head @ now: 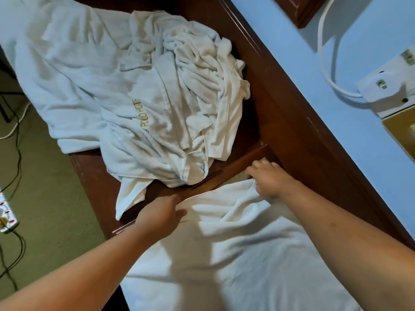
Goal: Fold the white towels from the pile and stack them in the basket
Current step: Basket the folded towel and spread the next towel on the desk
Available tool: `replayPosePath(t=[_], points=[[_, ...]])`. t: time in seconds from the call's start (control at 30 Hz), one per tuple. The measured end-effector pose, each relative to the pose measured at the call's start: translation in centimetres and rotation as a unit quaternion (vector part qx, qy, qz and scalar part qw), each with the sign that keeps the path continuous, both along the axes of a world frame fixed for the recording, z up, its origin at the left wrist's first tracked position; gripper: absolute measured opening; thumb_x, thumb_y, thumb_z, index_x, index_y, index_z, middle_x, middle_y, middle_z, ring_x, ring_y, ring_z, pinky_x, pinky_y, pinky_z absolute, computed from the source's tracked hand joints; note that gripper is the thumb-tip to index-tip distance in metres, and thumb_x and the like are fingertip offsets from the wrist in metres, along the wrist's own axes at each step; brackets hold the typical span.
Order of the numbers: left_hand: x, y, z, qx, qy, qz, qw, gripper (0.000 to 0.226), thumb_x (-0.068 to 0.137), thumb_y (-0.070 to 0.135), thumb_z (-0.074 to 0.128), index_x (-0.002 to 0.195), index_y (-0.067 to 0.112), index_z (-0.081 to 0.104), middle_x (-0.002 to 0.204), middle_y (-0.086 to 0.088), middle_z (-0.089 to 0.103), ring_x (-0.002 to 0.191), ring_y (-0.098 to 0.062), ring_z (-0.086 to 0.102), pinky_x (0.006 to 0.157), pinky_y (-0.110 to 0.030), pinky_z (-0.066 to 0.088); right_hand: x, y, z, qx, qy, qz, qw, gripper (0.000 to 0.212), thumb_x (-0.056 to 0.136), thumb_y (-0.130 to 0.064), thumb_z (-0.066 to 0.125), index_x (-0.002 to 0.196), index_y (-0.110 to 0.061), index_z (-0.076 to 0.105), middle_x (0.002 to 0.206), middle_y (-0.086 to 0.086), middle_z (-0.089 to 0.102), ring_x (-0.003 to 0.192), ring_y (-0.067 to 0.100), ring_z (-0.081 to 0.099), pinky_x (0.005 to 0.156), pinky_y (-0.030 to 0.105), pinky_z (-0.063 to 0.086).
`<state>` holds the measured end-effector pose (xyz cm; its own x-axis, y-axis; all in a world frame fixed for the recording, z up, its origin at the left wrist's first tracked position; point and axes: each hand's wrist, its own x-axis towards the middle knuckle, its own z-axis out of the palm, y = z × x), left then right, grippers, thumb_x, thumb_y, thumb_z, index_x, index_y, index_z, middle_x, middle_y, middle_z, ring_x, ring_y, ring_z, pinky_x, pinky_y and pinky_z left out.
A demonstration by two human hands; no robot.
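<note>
A rumpled pile of white towels (161, 90) with yellow embroidered lettering lies on the dark wooden table (276, 113). Nearer to me a single white towel (238, 254) is spread out flat. My left hand (160, 215) pinches its far left corner beside a raised wooden ledge (226, 170). At the far right corner my right hand (270, 179) grips the towel's edge with curled fingers. No basket is in view.
A pale blue wall (336, 108) runs along the right with a white socket plate (386, 88) and a white cable (325, 63). On the floor at the left are dark cables (18, 153) and a white power strip (6, 214).
</note>
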<state>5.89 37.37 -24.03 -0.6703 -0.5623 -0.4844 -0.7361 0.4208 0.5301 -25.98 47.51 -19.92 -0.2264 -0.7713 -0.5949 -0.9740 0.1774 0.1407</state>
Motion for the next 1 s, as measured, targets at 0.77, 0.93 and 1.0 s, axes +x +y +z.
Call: replayPosePath(t=[0.77,0.93,1.0], points=[[2.7,2.2,-2.1,-0.238,0.043,-0.209,0.948,0.038,0.086,0.053,0.039,0.085,0.029,0.069,0.079,0.009,0.061,0.073,-0.018,0.062,0.061,-0.032,0.047,-4.9,-0.3,0.3,-0.234,0.091,-0.211,0.945,0.014,0.104,-0.019,0.047,0.108,-0.012,0.058,0.113,0.012,0.053,0.082,0.034,0.06,0.063,0.034,0.044],[1.7,1.7,-0.1,-0.165,0.0,-0.098,0.981,0.017,0.1,0.043,0.044,0.104,0.027,0.048,0.107,0.005,0.063,0.103,-0.022,0.062,0.079,-0.036,0.033,-5.3,-0.3,0.0,-0.278,0.045,-0.301,0.911,0.018,0.104,-0.02,0.046,0.1,-0.007,0.058,0.111,0.017,0.054,0.085,0.036,0.057,0.07,0.039,0.047],[2.5,1.0,-0.2,-0.181,0.02,-0.031,0.983,0.017,0.099,0.033,0.052,0.091,0.028,0.038,0.091,0.002,0.066,0.085,-0.024,0.066,0.068,-0.035,0.031,-4.5,-0.5,-0.6,-0.303,0.021,-0.349,0.887,0.017,0.103,-0.016,0.048,0.101,-0.003,0.059,0.114,0.02,0.054,0.09,0.039,0.057,0.076,0.04,0.046]])
